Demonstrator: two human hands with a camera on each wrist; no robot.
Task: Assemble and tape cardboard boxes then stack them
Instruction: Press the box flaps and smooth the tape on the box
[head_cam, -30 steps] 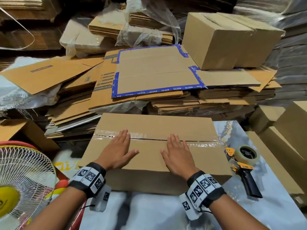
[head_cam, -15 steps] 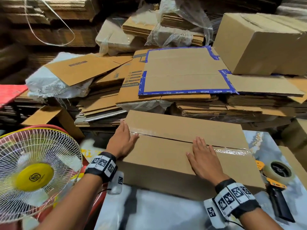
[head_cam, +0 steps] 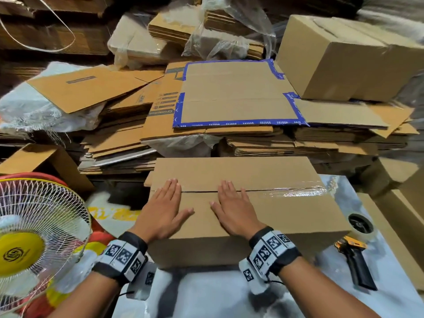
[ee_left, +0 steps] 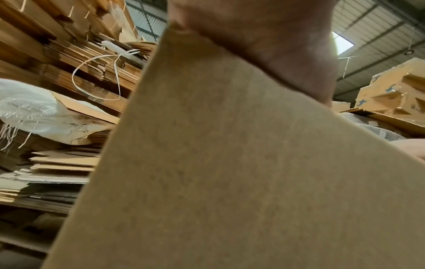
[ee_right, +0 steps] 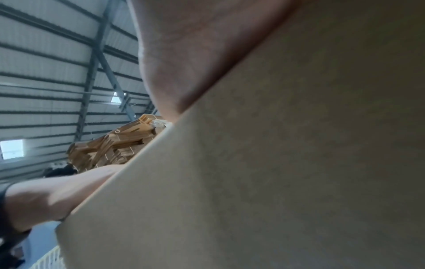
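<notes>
The box [head_cam: 243, 203] on the desk [head_cam: 206, 294] is pressed flat by both grips, left hand [head_cam: 164, 207] and right hand [head_cam: 234, 208], fingers straight across the taped seam [head_cam: 296, 191]; a tape gun [head_cam: 358, 251] is laid beside it

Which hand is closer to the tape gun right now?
Right. The right hand lies flat on the box near its middle, with the tape gun on the table off the box's right end. The left hand lies flat near the box's left end, farther away.

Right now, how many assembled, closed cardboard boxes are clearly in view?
2: the box under both hands on the table, and a second box on the flat stacks, upper right. Partial cardboard at the left and right edges may be more.
</notes>
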